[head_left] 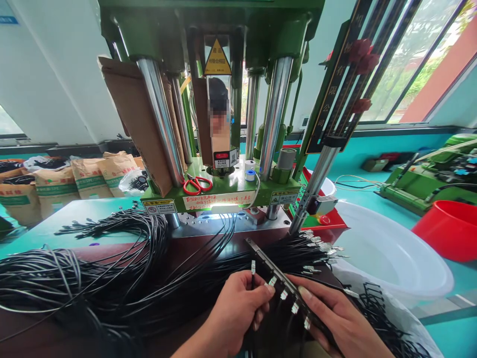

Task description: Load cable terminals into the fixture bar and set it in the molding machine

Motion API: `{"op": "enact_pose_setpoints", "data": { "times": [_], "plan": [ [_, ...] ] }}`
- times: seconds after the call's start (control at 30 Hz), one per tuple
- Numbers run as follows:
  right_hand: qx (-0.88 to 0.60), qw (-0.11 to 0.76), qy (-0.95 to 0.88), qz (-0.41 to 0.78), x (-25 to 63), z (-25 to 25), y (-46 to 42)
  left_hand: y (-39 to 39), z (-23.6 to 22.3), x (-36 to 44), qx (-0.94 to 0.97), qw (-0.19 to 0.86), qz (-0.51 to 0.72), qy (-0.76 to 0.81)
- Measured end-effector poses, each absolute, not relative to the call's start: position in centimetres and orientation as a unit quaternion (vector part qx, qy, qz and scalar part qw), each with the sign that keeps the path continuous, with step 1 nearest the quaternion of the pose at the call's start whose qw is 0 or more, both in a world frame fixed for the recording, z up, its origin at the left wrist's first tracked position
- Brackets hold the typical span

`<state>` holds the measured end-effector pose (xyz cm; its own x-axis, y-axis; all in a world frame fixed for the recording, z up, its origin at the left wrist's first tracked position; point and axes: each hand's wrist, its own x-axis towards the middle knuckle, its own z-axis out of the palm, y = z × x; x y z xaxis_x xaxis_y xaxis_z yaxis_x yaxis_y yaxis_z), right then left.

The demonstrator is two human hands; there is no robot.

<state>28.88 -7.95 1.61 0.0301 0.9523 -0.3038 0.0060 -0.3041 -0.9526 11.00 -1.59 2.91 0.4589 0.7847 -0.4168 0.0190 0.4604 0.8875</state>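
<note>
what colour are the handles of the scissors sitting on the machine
Red. The scissors lie on the green machine ledge, clearest in the head view.

Black cables [112, 278] swamp the desk [55, 223] left and centre — no bare patch there. Ahead, the green press [223, 189] walls off the way forward. Right, the white basin [391, 253] and red tub [450, 228] crowd in — open room only above the basin.
</note>
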Motion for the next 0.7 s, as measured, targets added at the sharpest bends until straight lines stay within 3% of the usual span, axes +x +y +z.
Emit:
{"op": "enact_pose_setpoints", "data": {
  "times": [0.4,0.7],
  "plan": [
    [-0.573,0.450,-0.447,0.520,27.8,2.2,-8.1,-1.7,3.0,11.0,0.428,0.733,0.260,0.460],
    [-0.585,0.444,-0.367,0.571,29.3,1.8,-8.3,-1.8,2.8,10.0,0.396,0.792,0.280,0.371]
  ]
}}
